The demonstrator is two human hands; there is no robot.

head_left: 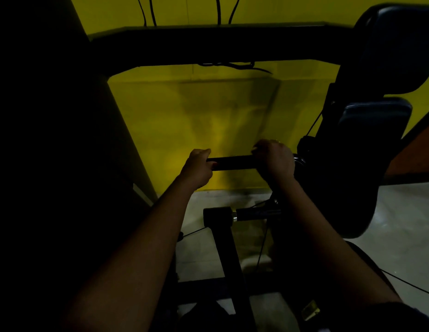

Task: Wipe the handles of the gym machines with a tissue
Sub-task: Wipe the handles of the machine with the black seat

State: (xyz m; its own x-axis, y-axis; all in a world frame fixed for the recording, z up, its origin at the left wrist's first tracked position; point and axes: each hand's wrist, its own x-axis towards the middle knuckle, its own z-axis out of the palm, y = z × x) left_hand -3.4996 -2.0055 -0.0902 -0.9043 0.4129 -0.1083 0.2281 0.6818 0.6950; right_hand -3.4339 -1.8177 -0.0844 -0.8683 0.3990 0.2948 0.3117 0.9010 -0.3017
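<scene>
Black steel base post (232, 271) runs up from 6 o'clock, nearest the camera, over grey concrete floor (400, 212). Both bare forearms reach in from the bottom edge, at 7 and 5 o'clock. Just beyond, centre-low: short black foam roller (217, 215) with a chrome collar, and a dark lower grip (256, 213) sticking out toward 3 o'clock. No hand touches either.

Next out, dead centre: black cylindrical grip handle (232, 162), lying horizontal. Left hand (198, 167) has its fingers curled round the 9 o'clock end, thumb under. Right hand (275, 160) is curled over the 3 o'clock end, knuckles up. Tissue: not visible anywhere. It may be bunched under the right palm, but it is too dark to tell.

Black padded seat cushions (374, 123) sit at 2–3 o'clock, just beside the right-hand end of the handle. Far: black frame crossbar (208, 44) at 12 o'clock, yellow wall (196, 111) behind it, thin black cables (218, 10) hanging at the top edge.

Progress, as a judgement: this handle is either mid-wipe or being braced for it. The bare stretch between the hands shows no tissue. The lower grip looks not yet done. Other machines are out of view, so the share finished cannot be read; likely much is left.
</scene>
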